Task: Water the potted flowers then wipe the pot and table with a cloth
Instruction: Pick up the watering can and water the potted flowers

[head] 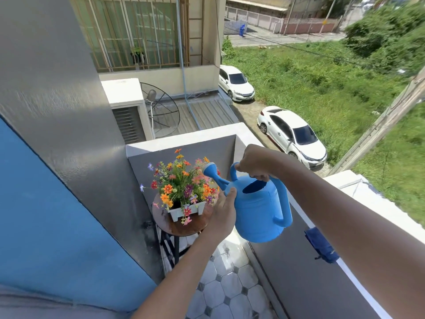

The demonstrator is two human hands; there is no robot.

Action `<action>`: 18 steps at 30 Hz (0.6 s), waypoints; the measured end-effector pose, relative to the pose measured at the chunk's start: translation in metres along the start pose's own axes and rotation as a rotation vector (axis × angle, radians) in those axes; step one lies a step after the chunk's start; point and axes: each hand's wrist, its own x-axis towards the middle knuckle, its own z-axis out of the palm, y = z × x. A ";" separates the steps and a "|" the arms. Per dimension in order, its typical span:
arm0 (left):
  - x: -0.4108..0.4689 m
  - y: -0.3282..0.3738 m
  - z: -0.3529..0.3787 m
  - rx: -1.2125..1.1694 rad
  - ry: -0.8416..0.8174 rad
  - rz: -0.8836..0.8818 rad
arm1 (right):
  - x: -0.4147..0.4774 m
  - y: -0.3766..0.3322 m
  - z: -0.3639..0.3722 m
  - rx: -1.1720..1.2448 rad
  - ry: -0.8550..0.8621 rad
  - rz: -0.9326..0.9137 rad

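A blue watering can (262, 210) hangs tilted over the corner of a balcony, its rose pointing at the flowers. My right hand (254, 163) grips its top handle. My left hand (222, 215) presses against the base of the spout, fingers wrapped on it. Colourful flowers (181, 185) stand in a white rectangular pot (186, 211) on a small round brown table (184, 226) with dark legs. A dark blue cloth (320, 245) hangs over the balcony ledge to the right.
A grey wall with a white-topped ledge (358, 270) runs along the right and behind the table. A blue and grey wall (57, 180) closes the left. Patterned floor tiles (225, 293) lie below. Cars and grass lie far below outside.
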 end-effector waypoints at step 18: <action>-0.019 -0.013 -0.003 -0.060 -0.036 -0.028 | -0.010 0.001 0.012 -0.025 -0.058 0.004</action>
